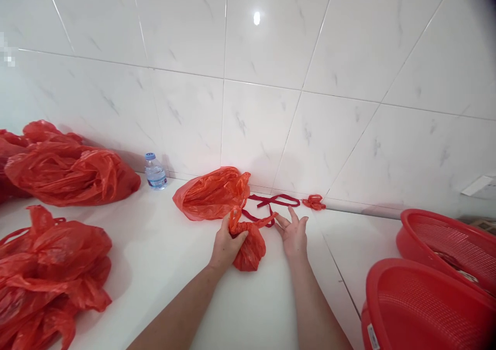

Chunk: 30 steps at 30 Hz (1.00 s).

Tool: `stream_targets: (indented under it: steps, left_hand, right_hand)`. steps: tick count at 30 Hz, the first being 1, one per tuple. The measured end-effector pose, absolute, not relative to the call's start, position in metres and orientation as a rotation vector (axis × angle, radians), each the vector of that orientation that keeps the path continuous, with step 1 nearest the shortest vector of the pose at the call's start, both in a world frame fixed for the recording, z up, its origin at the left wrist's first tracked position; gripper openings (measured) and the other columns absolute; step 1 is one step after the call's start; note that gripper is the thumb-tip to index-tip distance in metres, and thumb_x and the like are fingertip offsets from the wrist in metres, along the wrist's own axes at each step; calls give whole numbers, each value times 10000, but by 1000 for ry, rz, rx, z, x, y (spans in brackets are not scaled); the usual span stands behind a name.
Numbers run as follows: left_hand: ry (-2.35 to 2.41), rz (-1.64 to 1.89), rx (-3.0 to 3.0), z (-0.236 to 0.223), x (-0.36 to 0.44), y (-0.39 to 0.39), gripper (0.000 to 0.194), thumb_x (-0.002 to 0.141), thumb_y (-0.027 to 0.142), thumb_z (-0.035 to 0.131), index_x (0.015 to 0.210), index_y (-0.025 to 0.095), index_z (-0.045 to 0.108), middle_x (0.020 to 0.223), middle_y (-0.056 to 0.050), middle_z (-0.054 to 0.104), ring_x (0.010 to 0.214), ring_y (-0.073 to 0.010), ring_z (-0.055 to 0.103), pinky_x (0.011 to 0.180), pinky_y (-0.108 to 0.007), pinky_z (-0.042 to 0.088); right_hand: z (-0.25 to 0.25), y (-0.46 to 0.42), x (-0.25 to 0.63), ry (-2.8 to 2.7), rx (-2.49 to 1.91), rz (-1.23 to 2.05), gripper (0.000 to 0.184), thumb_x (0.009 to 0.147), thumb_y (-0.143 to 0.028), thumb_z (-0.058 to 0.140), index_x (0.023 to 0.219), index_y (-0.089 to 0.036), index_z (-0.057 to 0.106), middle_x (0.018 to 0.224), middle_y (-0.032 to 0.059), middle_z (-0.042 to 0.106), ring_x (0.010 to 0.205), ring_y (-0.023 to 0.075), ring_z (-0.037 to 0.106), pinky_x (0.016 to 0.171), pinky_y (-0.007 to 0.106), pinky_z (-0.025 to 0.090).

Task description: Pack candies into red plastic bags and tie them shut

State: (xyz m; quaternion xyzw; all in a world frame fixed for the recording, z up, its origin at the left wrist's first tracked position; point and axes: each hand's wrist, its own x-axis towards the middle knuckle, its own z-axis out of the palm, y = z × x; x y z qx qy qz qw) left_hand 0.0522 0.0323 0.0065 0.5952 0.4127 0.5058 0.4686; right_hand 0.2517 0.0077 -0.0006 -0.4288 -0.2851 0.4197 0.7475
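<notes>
Currently, small crinkled plastic bag (250, 248) sits between my hands over the white tabletop (155, 283); left hand (228, 241) pinches its gathered neck, nearer. Stretched handle strip points rightward to my right hand (293, 236), fingers spread, grip unclear. Dark-red flat ribbon (284, 200) behind, clear ribbed bottle (155, 174) farther left.
</notes>
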Motion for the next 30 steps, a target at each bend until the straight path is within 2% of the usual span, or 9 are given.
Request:
stream_targets:
  steps: [2, 5, 6, 8, 14, 18, 23, 27, 30]
  left_hand:
    - [1033, 1296, 1431, 6, 52, 34, 556, 737, 283, 648, 1256, 233, 455, 984, -37, 642, 868, -177, 618, 782, -313, 507]
    - [1064, 1355, 1395, 5, 50, 37, 501, 742, 296, 646, 1207, 235, 473, 1030, -39, 623, 923, -181, 606, 822, -319, 496]
    - [1071, 1364, 1390, 5, 50, 38, 477, 742, 303, 646, 1184, 233, 480, 1021, -37, 622, 919, -182, 607, 819, -320, 497]
    - [1079, 1374, 1384, 6, 49, 39, 429, 738, 315, 647, 1130, 225, 496, 974, -28, 625, 876, -179, 612, 795, -319, 503]
    - [1094, 1394, 1364, 16, 50, 32, 432, 715, 318, 659, 1107, 219, 507, 953, -20, 634, 856, -177, 620, 777, -311, 508]
    - [1127, 1413, 1341, 21, 48, 20, 463, 725, 325, 652, 1146, 225, 486, 1004, -35, 624, 895, -182, 615, 787, -312, 510]
    - [1196, 1389, 1340, 19, 30, -4, 526, 742, 352, 644, 1219, 250, 445, 926, -16, 611, 838, -175, 615, 780, -327, 514]
    - [1245, 1441, 1302, 20, 1, -31, 524, 753, 349, 633, 1230, 254, 436, 869, 1, 598, 790, -164, 613, 758, -322, 519]
    - [1239, 1492, 1316, 27, -28, -54, 509, 758, 325, 627, 1223, 249, 435, 833, 14, 591, 745, -147, 605, 726, -302, 522]
  right_hand:
    - [-3, 9, 253, -684, -1196, 674, 828, 833, -709, 100, 1448, -167, 220, 1225, 159, 586, 1239, 249, 459, 1015, 480, 331]
    - [-6, 12, 251, -906, -1686, 141, 763, 847, -681, 190, 1433, -202, 285, 1512, 134, 205, 1395, 303, 116, 1071, 550, 170]
    - [-6, 12, 250, -990, -1826, -5, 747, 847, -676, 221, 1434, -218, 284, 1538, 117, 92, 1400, 324, 21, 1067, 583, 123]
    - [-6, 14, 246, -1116, -2023, -156, 738, 849, -671, 244, 1450, -242, 231, 1544, 116, -3, 1391, 355, -55, 1042, 634, 91]
    - [-10, 16, 239, -1211, -2113, -116, 819, 855, -664, 233, 1471, -196, -38, 1536, 158, 24, 1392, 346, -58, 1037, 645, 111]
    - [-12, 14, 239, -1226, -2041, -41, 838, 842, -668, 284, 1473, -211, -25, 1537, 147, 3, 1390, 340, -83, 1035, 653, 50]
    - [-9, 12, 237, -1252, -1942, 35, 830, 820, -679, 335, 1475, -253, 53, 1542, 121, -9, 1387, 350, -86, 1020, 664, 15]
    - [-3, 10, 241, -1252, -1932, -100, 791, 790, -639, 419, 1442, -226, 242, 1530, 154, 67, 1362, 408, 72, 972, 666, 188]
    - [-1, 6, 249, -1176, -1782, -293, 643, 797, -468, 453, 1336, -120, 409, 1361, 219, 376, 1210, 320, 386, 918, 459, 365]
